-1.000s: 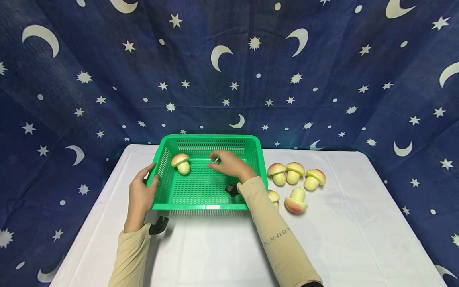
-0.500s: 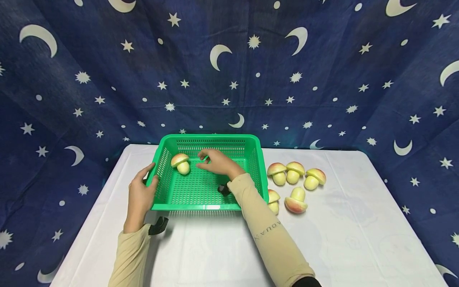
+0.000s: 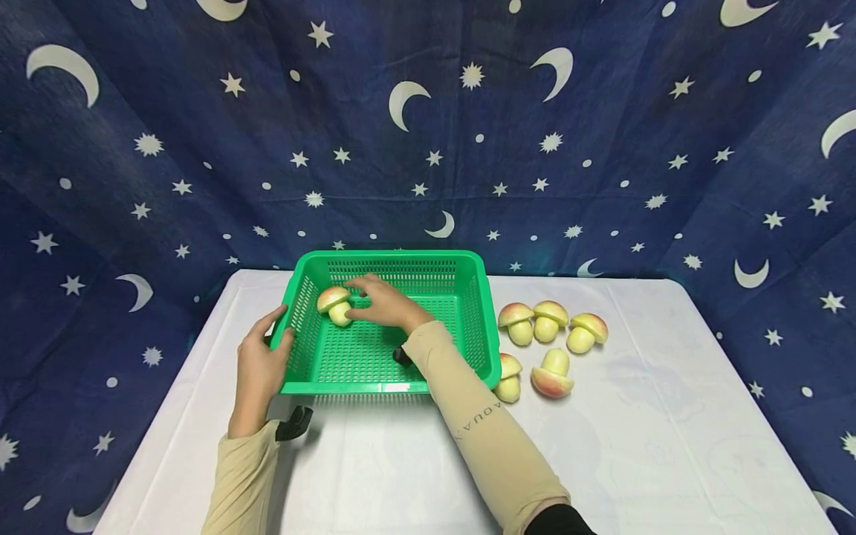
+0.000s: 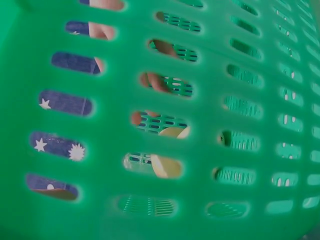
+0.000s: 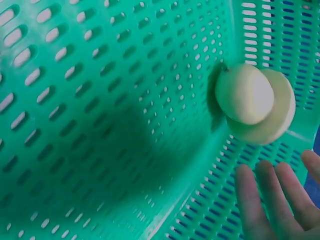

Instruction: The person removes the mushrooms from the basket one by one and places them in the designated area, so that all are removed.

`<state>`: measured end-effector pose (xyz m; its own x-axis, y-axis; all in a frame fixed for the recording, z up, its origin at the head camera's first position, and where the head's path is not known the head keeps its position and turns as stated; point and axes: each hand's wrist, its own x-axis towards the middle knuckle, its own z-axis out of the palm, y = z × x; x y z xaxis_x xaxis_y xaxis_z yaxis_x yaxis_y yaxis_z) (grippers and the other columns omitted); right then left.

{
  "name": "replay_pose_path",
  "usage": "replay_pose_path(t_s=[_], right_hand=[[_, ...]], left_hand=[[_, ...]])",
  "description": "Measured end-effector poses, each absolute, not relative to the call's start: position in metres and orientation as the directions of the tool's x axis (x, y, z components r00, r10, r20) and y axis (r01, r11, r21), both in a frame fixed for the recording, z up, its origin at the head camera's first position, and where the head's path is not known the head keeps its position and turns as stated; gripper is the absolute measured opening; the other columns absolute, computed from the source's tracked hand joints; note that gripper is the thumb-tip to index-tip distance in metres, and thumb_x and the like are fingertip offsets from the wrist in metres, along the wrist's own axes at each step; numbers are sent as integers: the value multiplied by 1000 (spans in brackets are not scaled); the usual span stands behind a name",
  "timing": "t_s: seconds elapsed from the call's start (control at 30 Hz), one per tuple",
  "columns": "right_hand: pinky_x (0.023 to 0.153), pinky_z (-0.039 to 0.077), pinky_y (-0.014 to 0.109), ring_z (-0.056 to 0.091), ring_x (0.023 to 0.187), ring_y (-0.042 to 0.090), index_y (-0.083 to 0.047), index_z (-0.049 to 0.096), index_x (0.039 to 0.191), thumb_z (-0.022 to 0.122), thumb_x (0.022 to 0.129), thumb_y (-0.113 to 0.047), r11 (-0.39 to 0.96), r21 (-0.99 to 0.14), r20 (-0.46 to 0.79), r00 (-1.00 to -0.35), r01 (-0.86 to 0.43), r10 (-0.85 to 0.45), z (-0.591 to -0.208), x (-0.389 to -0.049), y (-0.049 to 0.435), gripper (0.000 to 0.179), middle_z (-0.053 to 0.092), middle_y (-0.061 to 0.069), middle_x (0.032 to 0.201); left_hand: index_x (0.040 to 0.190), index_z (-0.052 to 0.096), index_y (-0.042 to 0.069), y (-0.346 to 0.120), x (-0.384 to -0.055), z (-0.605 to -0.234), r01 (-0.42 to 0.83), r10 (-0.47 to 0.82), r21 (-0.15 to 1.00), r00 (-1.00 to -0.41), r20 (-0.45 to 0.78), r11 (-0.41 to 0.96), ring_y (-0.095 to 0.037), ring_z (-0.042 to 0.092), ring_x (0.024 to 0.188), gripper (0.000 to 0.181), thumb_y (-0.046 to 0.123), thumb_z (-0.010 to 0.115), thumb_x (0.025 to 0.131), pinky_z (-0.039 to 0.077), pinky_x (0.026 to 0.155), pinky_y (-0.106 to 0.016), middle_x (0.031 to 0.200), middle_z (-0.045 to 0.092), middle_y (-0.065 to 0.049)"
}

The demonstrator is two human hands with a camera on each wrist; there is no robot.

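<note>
A green plastic basket (image 3: pixel 328 388) with slotted walls stands on the white-covered table. Its left rim is gripped by my left hand (image 3: pixel 257 368), thumb on the inner side and fingers on the outer; the left wrist view is filled by the slotted wall. Inside the basket, near the left wall, sits a toy mushroom (image 3: pixel 339 313) with a pale yellow stem and reddish cap. My right hand (image 3: pixel 383 303) reaches over the basket floor just right of this mushroom, thumb and fingers spread. In the right wrist view its fingers (image 5: pixel 272 195) are extended close to the cap.
To the right of the basket lie several more mushrooms, among them one at the far right (image 3: pixel 583 340), one with its cap towards me (image 3: pixel 552 380) and one beside the basket corner (image 3: pixel 509 388). A dark blue curtain (image 3: pixel 481 111) with moons and stars hangs behind the table.
My right hand has moved left across the basket, up to the mushroom inside, with its fingers spread. My left hand has stayed at the rim.
</note>
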<state>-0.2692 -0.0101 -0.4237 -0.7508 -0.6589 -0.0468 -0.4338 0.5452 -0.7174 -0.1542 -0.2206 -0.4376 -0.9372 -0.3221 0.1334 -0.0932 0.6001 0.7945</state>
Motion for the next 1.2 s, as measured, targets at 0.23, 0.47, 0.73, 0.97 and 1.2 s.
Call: replay_pose_path(t_s=[0.23, 0.47, 0.73, 0.97, 1.2], right_hand=[[111, 39, 42, 42, 138, 25, -12, 42, 151, 66, 96, -27, 557, -696, -47, -745, -454, -665, -429, -274, -21, 62, 40, 10, 151], [112, 38, 42, 39, 141, 24, -11, 42, 151, 68, 96, -25, 541, -710, -49, -735, -450, -676, -432, -275, -27, 63, 39, 9, 153], [115, 33, 40, 28, 149, 22, -14, 43, 151, 70, 93, -21, 527, -711, -65, -703, -466, -709, -434, -278, -31, 64, 34, 6, 160], [112, 37, 38, 32, 147, 24, -14, 43, 151, 71, 92, -20, 518, -681, -71, -658, -517, -749, -437, -282, -35, 66, 35, 7, 159], [103, 42, 34, 44, 134, 21, -13, 49, 147, 72, 91, -19, 503, -675, -64, -636, -540, -769, -438, -281, -39, 60, 46, 6, 149]], left_hand=[[145, 53, 14, -221, -155, -442, -90, -324, 795, -936, 140, 601, -39, 69, 101, 45, 13, 56, 100, 52, 63, -30, 138, 56, -22], [145, 53, 14, -221, -155, -443, -91, -333, 794, -932, 145, 601, -38, 69, 99, 46, 13, 56, 99, 53, 63, -33, 137, 57, -21], [145, 53, 13, -222, -154, -441, -88, -331, 798, -932, 145, 596, -39, 69, 99, 46, 13, 56, 99, 52, 60, -27, 138, 56, -22], [146, 52, 15, -222, -155, -443, -98, -329, 808, -936, 124, 581, -38, 69, 101, 46, 13, 56, 100, 53, 60, -28, 141, 54, -20], [146, 52, 15, -223, -154, -441, -100, -327, 805, -937, 122, 585, -38, 69, 101, 46, 14, 56, 100, 54, 63, -32, 141, 54, -20]])
